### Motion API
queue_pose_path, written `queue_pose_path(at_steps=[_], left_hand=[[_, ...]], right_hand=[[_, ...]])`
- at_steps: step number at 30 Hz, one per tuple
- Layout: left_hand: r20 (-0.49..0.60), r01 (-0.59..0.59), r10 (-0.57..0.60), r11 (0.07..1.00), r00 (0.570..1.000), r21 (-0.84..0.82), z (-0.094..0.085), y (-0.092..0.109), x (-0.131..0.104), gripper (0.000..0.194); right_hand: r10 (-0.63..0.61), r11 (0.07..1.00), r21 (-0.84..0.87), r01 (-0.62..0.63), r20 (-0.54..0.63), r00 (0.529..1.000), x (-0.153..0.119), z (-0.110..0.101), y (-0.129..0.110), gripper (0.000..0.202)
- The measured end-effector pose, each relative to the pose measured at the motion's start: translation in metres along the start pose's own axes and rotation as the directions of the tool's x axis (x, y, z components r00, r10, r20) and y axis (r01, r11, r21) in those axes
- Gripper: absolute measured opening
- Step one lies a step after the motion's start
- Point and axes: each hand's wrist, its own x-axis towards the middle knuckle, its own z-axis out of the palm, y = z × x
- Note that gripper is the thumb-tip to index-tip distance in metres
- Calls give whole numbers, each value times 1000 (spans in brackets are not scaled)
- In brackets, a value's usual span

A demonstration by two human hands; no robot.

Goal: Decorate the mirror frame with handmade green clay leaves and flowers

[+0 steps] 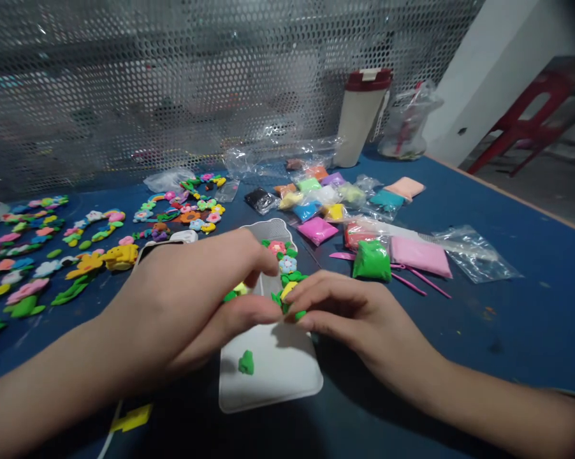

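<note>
A white tray-like piece (273,376) lies on the blue table, with a lump of green clay (246,363) on its near part. Small clay flowers, among them a pink one (276,248) and a light blue one (287,264), run up its right edge. Over its left side is my left hand (196,299), thumb and forefinger slightly apart, with nothing visible between them. My right hand (345,312) pinches a small bit of green clay (299,315) beside a yellow flower (287,292) at the same edge.
Colourful clay pieces (89,261) cover the left side. Bagged clay, including a green packet (372,260) and a pink one (421,256), lies behind my right hand near pink tools (414,280). A tumbler (361,118) stands at the back by a perforated metal screen (173,95).
</note>
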Motion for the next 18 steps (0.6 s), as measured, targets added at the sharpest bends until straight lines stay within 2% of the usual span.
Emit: queue_pose_path(at_steps=[2,4,10,18], left_hand=[[-30,-43,39,992,999,-120,6,0,-2,41],[-25,-37,33,987,999,-155,16,1,-7,39],[-49,-34,29,994,998,-105,37,5,-19,23],[-88,12,-17,998,996,-65,47,7,-20,19]], right_hand=[[-41,999,19,41,14,999,2,-1,1,5],[-19,999,26,18,32,999,4,-2,2,5],[55,990,126,-63,66,996,5,-2,3,6],[106,973,197,-122,91,990,6,-1,7,8]])
